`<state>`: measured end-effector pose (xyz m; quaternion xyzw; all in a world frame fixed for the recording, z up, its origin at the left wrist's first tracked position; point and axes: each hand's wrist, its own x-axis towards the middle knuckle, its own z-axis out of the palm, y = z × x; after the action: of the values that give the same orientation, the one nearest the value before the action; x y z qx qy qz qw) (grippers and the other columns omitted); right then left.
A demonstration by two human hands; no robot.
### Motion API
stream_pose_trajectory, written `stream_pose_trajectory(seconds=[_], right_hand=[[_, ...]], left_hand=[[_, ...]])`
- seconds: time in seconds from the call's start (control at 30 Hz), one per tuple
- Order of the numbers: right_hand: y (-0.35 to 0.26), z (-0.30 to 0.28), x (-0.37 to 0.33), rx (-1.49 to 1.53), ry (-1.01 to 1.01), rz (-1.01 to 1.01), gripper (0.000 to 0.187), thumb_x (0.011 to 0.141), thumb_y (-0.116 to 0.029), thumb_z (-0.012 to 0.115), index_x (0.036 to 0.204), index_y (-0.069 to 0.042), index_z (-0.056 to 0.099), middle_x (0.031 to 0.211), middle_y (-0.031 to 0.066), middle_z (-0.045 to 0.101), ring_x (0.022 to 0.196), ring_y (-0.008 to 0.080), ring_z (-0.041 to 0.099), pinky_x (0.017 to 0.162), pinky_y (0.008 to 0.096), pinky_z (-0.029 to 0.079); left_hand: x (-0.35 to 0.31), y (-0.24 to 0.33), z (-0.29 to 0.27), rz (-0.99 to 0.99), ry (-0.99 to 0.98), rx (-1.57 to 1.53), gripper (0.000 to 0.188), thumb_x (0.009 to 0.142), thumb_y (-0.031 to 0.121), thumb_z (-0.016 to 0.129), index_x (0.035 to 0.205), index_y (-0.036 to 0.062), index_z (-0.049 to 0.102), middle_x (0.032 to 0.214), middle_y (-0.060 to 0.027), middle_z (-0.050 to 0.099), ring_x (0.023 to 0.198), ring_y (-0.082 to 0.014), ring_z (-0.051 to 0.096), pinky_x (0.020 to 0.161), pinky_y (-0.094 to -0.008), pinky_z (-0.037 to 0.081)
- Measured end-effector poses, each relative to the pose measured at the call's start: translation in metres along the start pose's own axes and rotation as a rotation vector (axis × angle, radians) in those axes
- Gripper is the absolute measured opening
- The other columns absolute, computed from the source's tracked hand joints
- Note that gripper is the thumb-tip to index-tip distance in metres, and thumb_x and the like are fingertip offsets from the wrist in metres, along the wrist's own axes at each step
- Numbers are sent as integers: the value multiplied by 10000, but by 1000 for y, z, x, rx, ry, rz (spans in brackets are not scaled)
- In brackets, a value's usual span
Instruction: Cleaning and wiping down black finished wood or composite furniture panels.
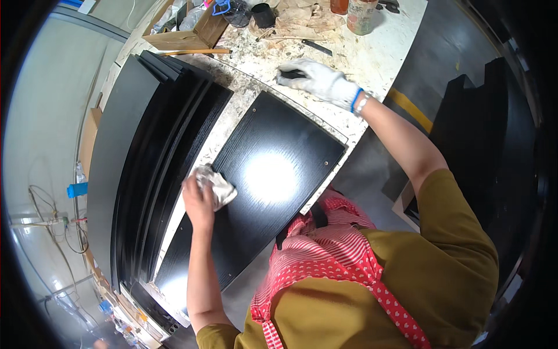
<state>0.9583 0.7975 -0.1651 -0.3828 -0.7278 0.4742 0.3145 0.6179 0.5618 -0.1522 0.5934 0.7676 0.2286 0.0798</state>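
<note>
A black wood-grain panel [273, 125] with small holes near its corners lies flat on the stained workbench [389, 52], a bright lamp reflection on its middle. My left hand [199, 200], bare, is closed on a whitish cloth [222, 190] at the panel's left long edge. Beyond the panel's far end, low over the bench, is my right hand [319, 80] in a white knit glove with a blue cuff. Its fingers curl around something small and dark [292, 74] that I cannot make out.
Several black panels [157, 157] stand stacked on the left. Along the far side are a cardboard box [180, 39], a black cup [263, 15], a stained rag [308, 20], a glass jar [360, 18] and a dark flat tool [317, 47]. Large black pieces [476, 128] stand at the right.
</note>
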Motion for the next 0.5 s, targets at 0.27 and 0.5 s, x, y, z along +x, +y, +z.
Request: stream_pose_trajectory(seconds=[0.27, 0.5], right_hand=[[19, 16, 46, -303, -200, -257, 436, 876, -258, 646, 1267, -74, 586, 1223, 143, 549, 1170, 288, 524, 1030, 333, 404], [19, -21, -30, 132, -416, 168, 383, 871, -127, 653, 1244, -65, 590, 1176, 98, 552, 1083, 205, 564, 863, 302, 503]], left_hand=[[-10, -15, 26, -27, 100, 149, 484, 889, 221, 575, 1338, 71, 475, 1218, -162, 553, 1117, -356, 513, 956, -470, 379], [-15, -20, 27, -36, 122, 134, 489, 892, 238, 578, 1338, 67, 475, 1220, -153, 559, 1108, -349, 525, 951, -467, 374]])
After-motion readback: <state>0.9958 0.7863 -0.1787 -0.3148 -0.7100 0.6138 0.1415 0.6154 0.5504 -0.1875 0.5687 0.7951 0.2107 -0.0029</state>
